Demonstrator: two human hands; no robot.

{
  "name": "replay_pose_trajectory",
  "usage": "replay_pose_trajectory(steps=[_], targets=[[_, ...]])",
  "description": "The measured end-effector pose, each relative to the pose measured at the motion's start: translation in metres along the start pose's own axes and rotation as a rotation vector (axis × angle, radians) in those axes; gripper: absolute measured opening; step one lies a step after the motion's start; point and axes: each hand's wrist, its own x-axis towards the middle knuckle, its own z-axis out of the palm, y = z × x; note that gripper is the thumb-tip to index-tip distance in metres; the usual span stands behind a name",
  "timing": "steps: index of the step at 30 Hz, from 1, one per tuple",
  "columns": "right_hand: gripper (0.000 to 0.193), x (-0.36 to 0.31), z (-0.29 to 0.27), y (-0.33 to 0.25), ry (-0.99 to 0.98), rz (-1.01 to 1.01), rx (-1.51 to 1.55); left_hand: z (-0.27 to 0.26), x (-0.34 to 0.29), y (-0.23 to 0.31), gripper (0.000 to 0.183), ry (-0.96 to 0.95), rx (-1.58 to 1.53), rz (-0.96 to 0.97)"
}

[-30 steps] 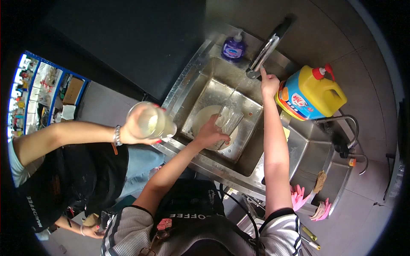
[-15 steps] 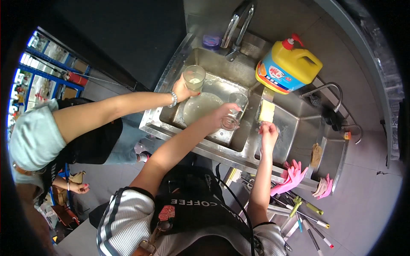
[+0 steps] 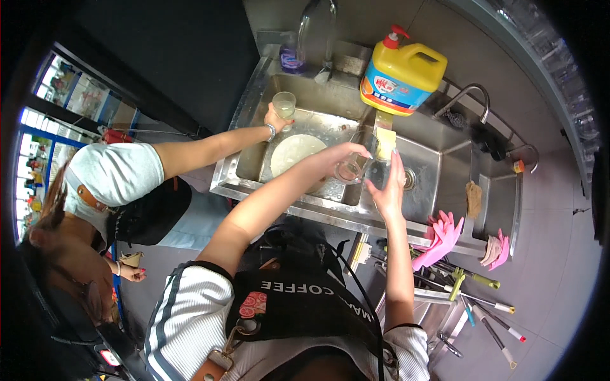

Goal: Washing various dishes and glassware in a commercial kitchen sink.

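Observation:
My left hand [image 3: 346, 157] is closed around a clear drinking glass [image 3: 349, 170], held tilted over the divider side of the left basin. My right hand [image 3: 389, 190] holds nothing; its fingers stretch upward and the thumb stands apart, just right of the glass. A yellow sponge [image 3: 385, 143] rests on the divider between the basins, right at my right fingertips; whether they touch it I cannot tell. Another person's hand [image 3: 277, 119] reaches in from the left, holding a second clear glass [image 3: 284, 103] over the left basin [image 3: 249, 155].
A round whitish dish [image 3: 296, 151] lies in the left basin. Behind the sink stand a yellow pump jug [image 3: 406, 73], a purple container [image 3: 291, 58] and a faucet [image 3: 327, 38]. Pink gloves [image 3: 441, 240] drape over the front edge; a brown cloth [image 3: 473, 199] hangs between the right basins.
My right hand was pinched at the sponge's lower end; now its fingers are spread and nearer the glass. The other person's glass has shifted slightly. The whole view has tilted.

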Motion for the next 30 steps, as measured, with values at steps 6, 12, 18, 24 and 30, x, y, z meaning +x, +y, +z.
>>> replay_pose_trajectory(steps=[6, 12, 18, 24, 30], targets=[[0.076, 0.028, 0.010, -0.008, -0.085, -0.363, -0.036, 0.036, -0.022, 0.028, 0.029, 0.144, 0.447, -0.215], [0.056, 0.044, 0.031, -0.011, 0.049, -0.400, 0.031, 0.004, -0.018, 0.032, 0.051, 0.011, 0.536, -0.136], [0.063, 0.053, 0.030, -0.012, 0.070, 0.272, 0.856, -0.026, -0.030, 0.042, 0.047, 0.095, 0.164, 0.100], [0.065, 0.050, 0.052, 0.020, 0.175, 0.426, 1.097, -0.069, -0.031, 0.024, 0.023, 0.279, 0.116, 0.362], [0.039, 0.058, 0.048, 0.029, 0.098, 0.680, 1.733, -0.080, -0.036, 0.011, 0.016, 0.322, -0.010, 0.466]])
